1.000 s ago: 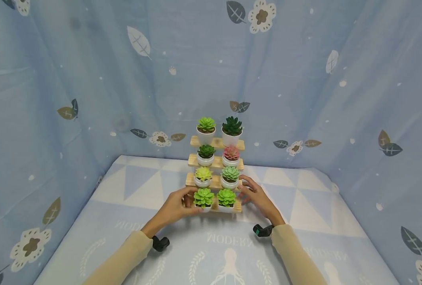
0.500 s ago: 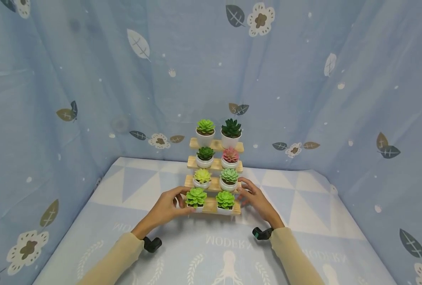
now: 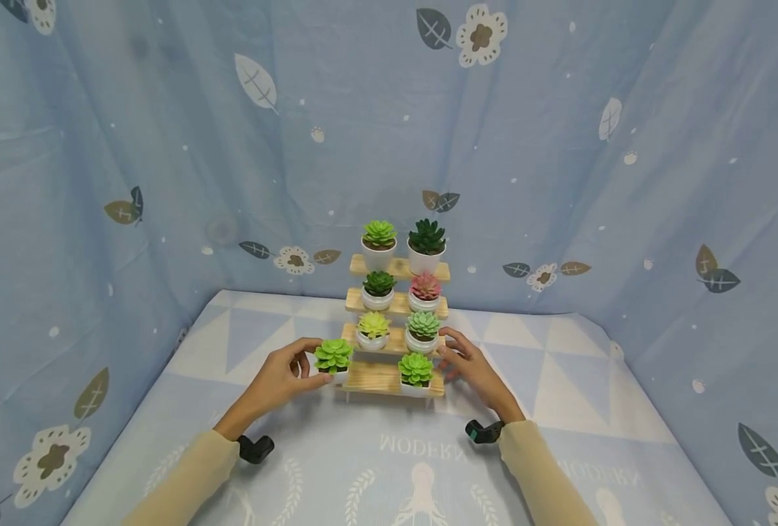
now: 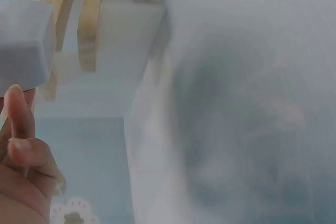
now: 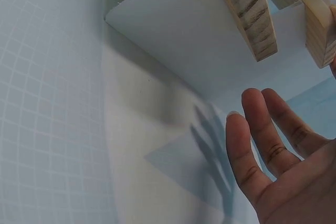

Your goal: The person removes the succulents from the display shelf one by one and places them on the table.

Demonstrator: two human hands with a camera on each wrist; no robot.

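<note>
In the head view my left hand (image 3: 283,376) pinches the white pot of a bright green artificial succulent (image 3: 333,354). It is just off the left end of the stand's lowest shelf (image 3: 372,377). The left wrist view shows the angular white pot (image 4: 23,45) above my curled lower fingers (image 4: 31,153). My right hand (image 3: 474,369) is at the right side of the stand, fingertips at the shelf ends. In the right wrist view three fingers (image 5: 273,145) extend loosely beside the wooden shelf (image 5: 247,14). Another bright green succulent (image 3: 416,370) sits on the lowest shelf's right half.
Higher shelves carry a yellow-green succulent (image 3: 372,326), a pale green one (image 3: 423,326), a dark green one (image 3: 378,283), a pink one (image 3: 425,286) and two more on top. A patterned cloth covers the table (image 3: 533,467). Blue curtains (image 3: 264,146) enclose it.
My left hand has moved left with the bright green succulent, from the lowest shelf's left half to beyond its end. The right hand stays by the stand.
</note>
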